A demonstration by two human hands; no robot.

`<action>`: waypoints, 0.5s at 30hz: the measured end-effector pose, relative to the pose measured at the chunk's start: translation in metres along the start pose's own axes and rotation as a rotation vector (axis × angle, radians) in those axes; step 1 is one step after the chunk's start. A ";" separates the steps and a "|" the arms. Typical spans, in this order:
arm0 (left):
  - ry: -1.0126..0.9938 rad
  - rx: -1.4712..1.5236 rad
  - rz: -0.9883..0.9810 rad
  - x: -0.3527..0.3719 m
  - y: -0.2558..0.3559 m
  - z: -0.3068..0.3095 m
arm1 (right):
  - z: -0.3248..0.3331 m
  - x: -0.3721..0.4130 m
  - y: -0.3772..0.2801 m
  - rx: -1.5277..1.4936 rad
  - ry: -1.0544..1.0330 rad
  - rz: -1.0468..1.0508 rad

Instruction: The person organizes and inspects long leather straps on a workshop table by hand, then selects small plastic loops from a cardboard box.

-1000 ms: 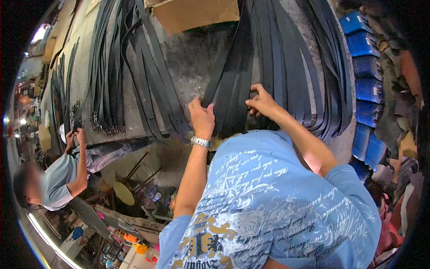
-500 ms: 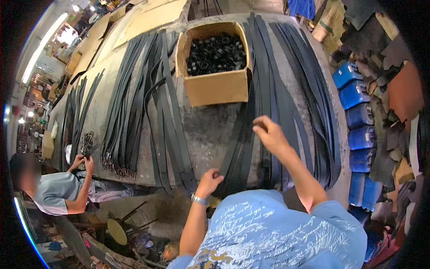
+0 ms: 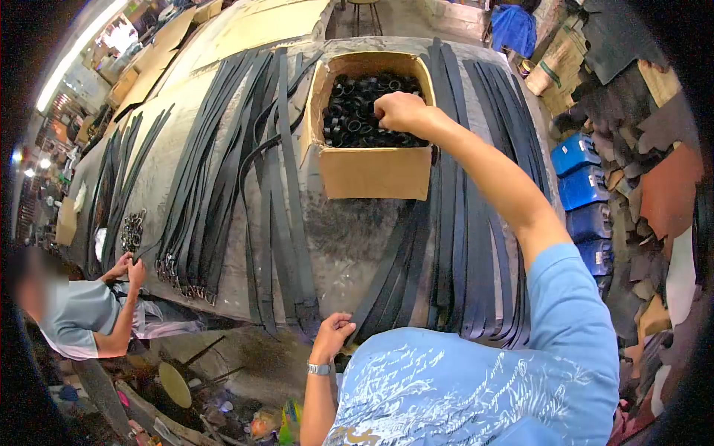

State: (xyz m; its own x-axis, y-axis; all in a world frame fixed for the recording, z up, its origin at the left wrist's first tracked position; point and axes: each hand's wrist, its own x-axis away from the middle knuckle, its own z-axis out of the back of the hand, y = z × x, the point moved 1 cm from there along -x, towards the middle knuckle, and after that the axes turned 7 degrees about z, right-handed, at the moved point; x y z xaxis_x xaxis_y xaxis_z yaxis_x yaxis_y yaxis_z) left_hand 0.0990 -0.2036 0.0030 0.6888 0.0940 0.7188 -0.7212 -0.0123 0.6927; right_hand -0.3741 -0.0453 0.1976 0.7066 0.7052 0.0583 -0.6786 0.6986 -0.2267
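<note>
My right hand (image 3: 404,113) reaches into an open cardboard box (image 3: 375,174), its fingers closed among many small black loops (image 3: 349,111); what they hold, if anything, is hidden. Near the table's front edge, my left hand (image 3: 332,336) is closed beside the ends of long black straps (image 3: 390,275); its fingertips are pressed together and I cannot make out what is in them. More black straps (image 3: 454,253) lie lengthwise to the right of the box.
Across the table (image 3: 342,260), further black straps (image 3: 216,149) with metal hardware at their ends lie to the left. A co-worker (image 3: 85,312) handles a strap at the left edge. Blue containers (image 3: 580,182) and leather pieces (image 3: 669,186) are on the right.
My right hand has moved forward from above the straps into the box. My left hand has shifted slightly down and left. The view has shifted a little.
</note>
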 end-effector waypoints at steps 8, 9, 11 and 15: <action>0.013 0.075 -0.032 -0.004 -0.015 0.005 | -0.040 -0.038 -0.004 0.218 -0.169 0.020; 0.017 0.080 -0.028 -0.005 -0.016 0.006 | -0.035 -0.041 -0.002 0.142 -0.101 0.013; 0.025 0.091 -0.017 -0.006 -0.015 0.010 | -0.016 -0.043 0.009 -0.011 0.034 0.000; 0.022 0.113 -0.011 -0.004 -0.012 0.011 | 0.008 -0.025 0.019 -0.083 0.035 -0.033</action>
State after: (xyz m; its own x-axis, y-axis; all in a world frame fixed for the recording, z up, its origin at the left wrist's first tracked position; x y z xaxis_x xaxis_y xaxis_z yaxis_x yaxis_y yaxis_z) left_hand 0.1056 -0.2148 -0.0073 0.6943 0.1167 0.7102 -0.6994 -0.1235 0.7040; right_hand -0.4062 -0.0489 0.2000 0.7361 0.6760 0.0333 -0.6366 0.7082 -0.3053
